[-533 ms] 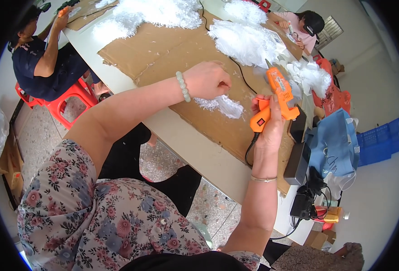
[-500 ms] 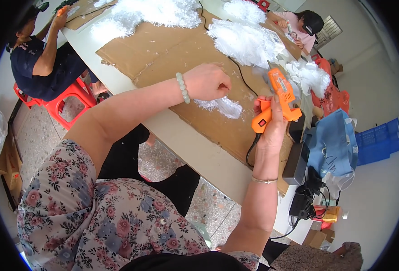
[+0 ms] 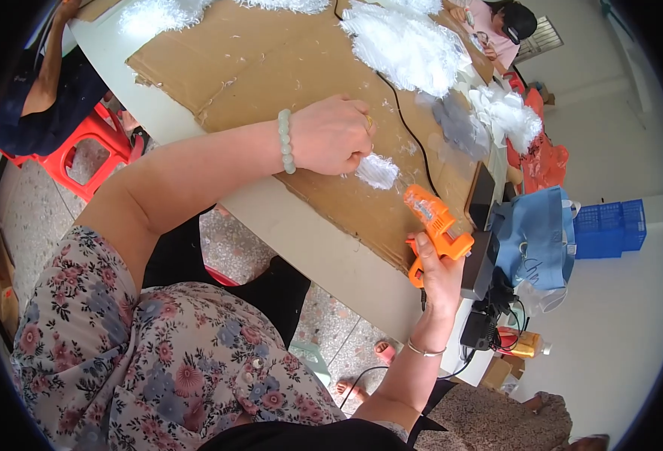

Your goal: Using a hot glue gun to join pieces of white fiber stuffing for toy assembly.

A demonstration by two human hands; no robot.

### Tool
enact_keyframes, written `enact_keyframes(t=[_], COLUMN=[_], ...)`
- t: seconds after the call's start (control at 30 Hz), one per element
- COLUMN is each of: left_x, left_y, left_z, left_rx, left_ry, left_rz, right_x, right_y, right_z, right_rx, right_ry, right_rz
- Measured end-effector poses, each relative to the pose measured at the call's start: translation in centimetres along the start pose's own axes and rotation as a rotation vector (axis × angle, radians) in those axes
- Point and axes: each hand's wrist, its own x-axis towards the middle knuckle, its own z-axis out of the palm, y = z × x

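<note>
My left hand [image 3: 336, 135], with a pale green bead bracelet at its wrist, is closed low over the brown cardboard [image 3: 271, 71]. From its curled fingers a small white fringed piece [image 3: 378, 171] sticks out; the gripped end is hidden. An orange hot glue gun [image 3: 440, 218] is held by its handle in my right hand [image 3: 442, 284]. Its front end points up and left, close to the white piece, and a gap separates them. The fingers on the handle are partly hidden behind it.
White fringed heaps [image 3: 410, 45] lie on the table's far part, with a black cord [image 3: 406, 120] across the cardboard. At right are a dark box [image 3: 480, 263], a blue bag [image 3: 534, 237] and black adapters [image 3: 480, 329]. One person [image 3: 49, 98] sits far left, another [image 3: 496, 34] far right.
The glue gun has come down toward me and tipped left, its front end now nearer the white piece. My left hand stays over that piece, less of which shows. The whole view has shifted.
</note>
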Motion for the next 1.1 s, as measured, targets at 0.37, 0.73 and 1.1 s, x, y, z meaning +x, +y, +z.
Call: enact_keyframes(t=[0.37, 0.73, 1.1], left_x=[-0.4, -0.5, -0.4], left_y=[-0.5, -0.2, -0.6], left_z=[0.5, 0.0, 0.3], left_rx=[-0.021, -0.027, -0.017], left_ry=[0.023, -0.057, -0.005], left_rz=[0.001, -0.047, -0.016], right_x=[1.4, 0.8, 0.1], right_y=[-0.4, -0.8, -0.1], right_z=[1.7, 1.5, 1.3], right_rx=[-0.133, -0.142, -0.136], right_ry=[-0.022, -0.029, -0.037], right_rz=[-0.017, 0.005, -0.013])
